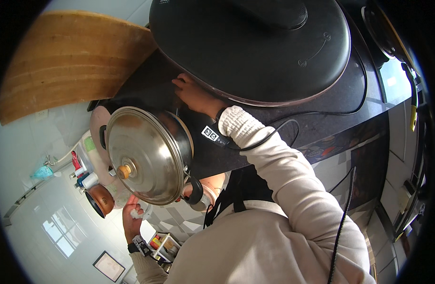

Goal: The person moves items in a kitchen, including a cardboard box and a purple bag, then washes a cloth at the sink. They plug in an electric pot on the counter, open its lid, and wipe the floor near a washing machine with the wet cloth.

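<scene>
My left hand (131,218) is low beside the lidded pot, its fingers partly bent around a crumpled white wad (138,213) that looks like tissue or cloth. The pot has a domed steel lid (142,154) with a wooden knob (125,171) and black side handles (195,190). My right hand (198,97) reaches over the dark counter, between the pot and a large black oval appliance lid (260,52). Its fingers curl by the appliance's near edge; whatever they grip is hidden.
A wooden board (70,57) leans against the wall at the left. A black cable (321,112) runs across the dark counter (317,135). Past the pot are a copper-coloured pan (100,201) and several bottles (85,179). Dark cookware (381,31) stands at the far right.
</scene>
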{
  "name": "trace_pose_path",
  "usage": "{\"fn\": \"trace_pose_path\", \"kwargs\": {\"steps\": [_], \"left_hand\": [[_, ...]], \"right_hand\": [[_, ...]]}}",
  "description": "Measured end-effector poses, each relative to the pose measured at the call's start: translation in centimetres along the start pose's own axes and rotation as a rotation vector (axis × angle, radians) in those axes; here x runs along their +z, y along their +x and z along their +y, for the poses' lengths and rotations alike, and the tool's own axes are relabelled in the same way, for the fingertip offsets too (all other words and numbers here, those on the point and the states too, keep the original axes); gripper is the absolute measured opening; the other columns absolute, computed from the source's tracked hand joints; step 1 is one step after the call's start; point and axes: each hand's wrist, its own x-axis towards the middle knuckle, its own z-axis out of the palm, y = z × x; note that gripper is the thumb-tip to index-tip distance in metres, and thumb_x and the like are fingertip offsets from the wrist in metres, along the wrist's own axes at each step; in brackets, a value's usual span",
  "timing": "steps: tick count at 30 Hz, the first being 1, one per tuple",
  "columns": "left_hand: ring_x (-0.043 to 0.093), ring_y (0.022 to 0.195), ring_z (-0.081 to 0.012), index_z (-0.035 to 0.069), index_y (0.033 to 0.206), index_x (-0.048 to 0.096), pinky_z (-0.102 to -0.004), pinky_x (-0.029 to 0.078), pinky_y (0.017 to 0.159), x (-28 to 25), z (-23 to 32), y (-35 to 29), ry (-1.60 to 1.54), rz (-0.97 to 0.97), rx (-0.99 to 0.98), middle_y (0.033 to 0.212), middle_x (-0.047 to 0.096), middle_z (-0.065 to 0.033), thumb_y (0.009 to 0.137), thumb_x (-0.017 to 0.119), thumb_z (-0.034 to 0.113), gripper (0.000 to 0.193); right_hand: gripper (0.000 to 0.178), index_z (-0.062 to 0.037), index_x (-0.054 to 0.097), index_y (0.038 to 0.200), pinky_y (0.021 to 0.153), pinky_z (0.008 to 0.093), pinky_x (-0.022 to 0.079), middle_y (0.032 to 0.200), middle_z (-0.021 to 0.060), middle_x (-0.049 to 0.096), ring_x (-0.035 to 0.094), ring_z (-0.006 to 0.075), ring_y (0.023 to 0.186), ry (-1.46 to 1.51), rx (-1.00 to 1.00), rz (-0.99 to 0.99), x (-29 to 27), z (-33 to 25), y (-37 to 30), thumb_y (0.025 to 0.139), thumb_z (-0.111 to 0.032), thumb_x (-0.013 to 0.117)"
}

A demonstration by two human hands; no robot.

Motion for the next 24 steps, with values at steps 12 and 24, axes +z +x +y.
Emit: {"fn": "trace_pose_path", "kwargs": {"steps": [12, 24], "left_hand": [[0.040, 0.059, -0.0049, -0.005, 0.120, 0.037, -0.0176, 0.035, 0.052, 1.6, -0.3, 0.0, -0.222, -0.069, -0.010, 0.119, 0.046, -0.0108, 0.075, 0.043, -0.001, 0.045], [0.041, 0.059, -0.0067, -0.003, 0.121, 0.032, -0.0190, 0.037, 0.052, 1.9, -0.5, -0.2, -0.256, -0.040, 0.004, 0.119, 0.044, -0.0102, 0.077, 0.040, -0.003, 0.044]], "right_hand": [[0.030, -0.0006, 0.058, 0.098, 0.102, 0.0359, 0.027, 0.116, 0.0083, 0.047, 0.032, 0.0278, 0.120, -0.211, -0.127, -0.208, -4.1, -4.3, -1.1, 0.068, -0.002, 0.055], [0.056, -0.0065, 0.044, 0.122, 0.092, 0.0368, 0.037, 0.105, 0.0094, 0.056, 0.042, 0.0294, 0.109, -0.168, 0.020, -0.228, -5.7, -6.4, -2.0, 0.066, 0.001, 0.054]]}}
